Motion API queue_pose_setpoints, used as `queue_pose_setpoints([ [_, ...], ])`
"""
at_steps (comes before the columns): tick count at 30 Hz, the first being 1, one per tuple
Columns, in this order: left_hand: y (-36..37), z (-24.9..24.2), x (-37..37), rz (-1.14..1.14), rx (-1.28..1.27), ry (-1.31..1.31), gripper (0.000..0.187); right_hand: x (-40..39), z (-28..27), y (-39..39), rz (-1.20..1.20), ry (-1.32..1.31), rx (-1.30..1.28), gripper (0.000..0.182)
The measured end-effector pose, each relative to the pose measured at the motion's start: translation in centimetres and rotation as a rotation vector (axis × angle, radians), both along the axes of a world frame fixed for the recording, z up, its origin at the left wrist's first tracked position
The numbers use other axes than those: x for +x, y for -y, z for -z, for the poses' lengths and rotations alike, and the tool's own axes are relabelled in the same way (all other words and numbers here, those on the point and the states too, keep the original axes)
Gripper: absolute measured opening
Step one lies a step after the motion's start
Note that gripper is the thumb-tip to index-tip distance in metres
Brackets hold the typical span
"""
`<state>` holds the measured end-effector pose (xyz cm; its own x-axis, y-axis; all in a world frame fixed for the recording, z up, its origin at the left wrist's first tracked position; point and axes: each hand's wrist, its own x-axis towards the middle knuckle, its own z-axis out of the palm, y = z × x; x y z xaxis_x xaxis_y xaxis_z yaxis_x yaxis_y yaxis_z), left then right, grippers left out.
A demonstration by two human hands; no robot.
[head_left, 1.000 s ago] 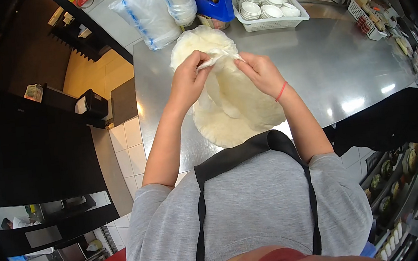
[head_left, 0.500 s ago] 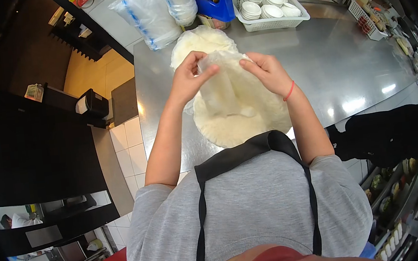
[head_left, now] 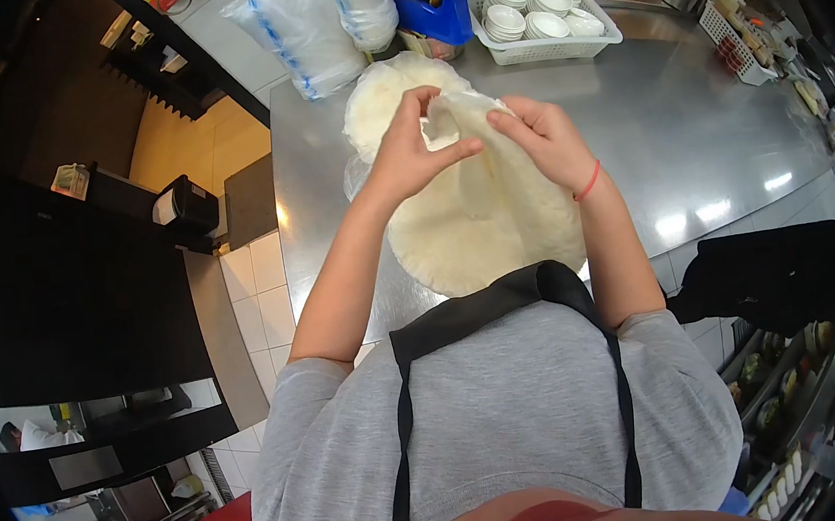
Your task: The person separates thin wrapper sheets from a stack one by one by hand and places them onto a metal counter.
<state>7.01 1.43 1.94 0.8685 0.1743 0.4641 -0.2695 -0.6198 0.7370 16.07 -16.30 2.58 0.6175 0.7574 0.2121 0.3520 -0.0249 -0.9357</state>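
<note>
A thin, pale dough sheet [head_left: 509,161] is lifted and folded at its far edge, with my right hand [head_left: 543,138] pinching that edge between thumb and fingers. My left hand [head_left: 417,155] is beside the same raised edge, its thumb stretched out and apart from the curled fingers. Some fingertips of the left hand are hidden behind the edge. Below both hands, the wide round of dough [head_left: 446,243] lies on the steel table near my apron. Another pale, round dough sheet [head_left: 382,103] lies behind it, partly covered.
The steel table [head_left: 666,126] extends to the right. At its back stand clear plastic packs [head_left: 301,46], a blue tape dispenser [head_left: 434,18] and a white basket [head_left: 558,49] of small white bowls. Another basket [head_left: 733,39] with packaged items is at the far right.
Both hands have shifted slightly right, with the sheet's edge turned further right. The left thumb has moved away from its fingers, while the right hand keeps its pinch.
</note>
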Motion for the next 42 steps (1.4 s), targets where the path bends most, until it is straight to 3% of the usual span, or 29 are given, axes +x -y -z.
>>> queue_pose_setpoints([
  [2, -0.1, 1.2, 0.6, -0.037, -0.124, -0.067, 0.047, -0.4, -0.5, 0.0, 0.008, -0.025, 0.055, 0.024],
  [3, 0.0, 1.3, 0.9, 0.004, -0.282, -0.055, 0.038, -0.5, -0.6, 0.2, 0.020, -0.057, 0.107, 0.025],
  [6, 0.1, 1.2, 0.6, 0.035, -0.288, -0.186, 0.023, 0.0, -0.1, 0.5, 0.010, -0.110, 0.059, 0.024],
  [10, -1.8, 1.7, 0.6, 0.078, -0.223, -0.162, 0.018, 0.7, 0.3, 1.0, 0.052, -0.086, 0.063, 0.024],
  [12, -3.0, 1.3, 0.0, 0.171, -0.325, -0.385, 0.022, 0.8, 0.0, 1.2, 0.072, -0.149, 0.138, 0.026],
  [16, -1.8, 0.9, -0.3, 0.226, -0.412, -0.298, 0.022, 0.1, -0.6, 1.0, 0.035, -0.134, 0.098, 0.025],
  [18, -0.3, 0.5, 0.0, 0.092, 0.002, -0.009, 0.028, -0.4, -1.1, 0.8, -0.062, -0.148, 0.059, 0.025],
  [22, 0.9, 0.5, 0.5, 0.004, -0.174, -0.210, 0.032, -0.1, -0.9, 0.8, -0.049, -0.134, 0.096, 0.024],
  [24, -0.1, 0.7, 0.8, 0.113, -0.365, -0.208, 0.030, 0.6, -0.9, 1.6, 0.029, -0.169, 0.091, 0.024],
  [28, -1.3, 0.2, 0.3, 0.092, -0.316, -0.254, 0.027, 0.9, -0.8, 2.2, 0.049, -0.156, 0.096, 0.025],
  [30, -1.8, 0.3, 0.3, 0.098, -0.468, -0.283, 0.025, 1.1, -1.2, 2.3, 0.054, -0.186, 0.110, 0.024],
  [34, -1.2, 0.9, 0.5, 0.084, -0.407, -0.214, 0.024, 0.8, -1.2, 1.5, 0.033, -0.171, 0.139, 0.025],
  [36, -1.0, 1.0, 0.8, 0.036, -0.224, -0.126, 0.023, 1.0, -0.7, 1.1, 0.009, -0.087, 0.100, 0.024],
  [39, -1.7, 0.9, 0.9, 0.042, -0.372, -0.191, 0.022, 1.2, -1.3, 1.7, 0.057, -0.140, 0.132, 0.024],
  [42, -1.8, 0.2, 0.5, -0.010, -0.317, -0.155, 0.021, 1.7, -1.3, 2.4, 0.089, -0.133, 0.130, 0.024],
])
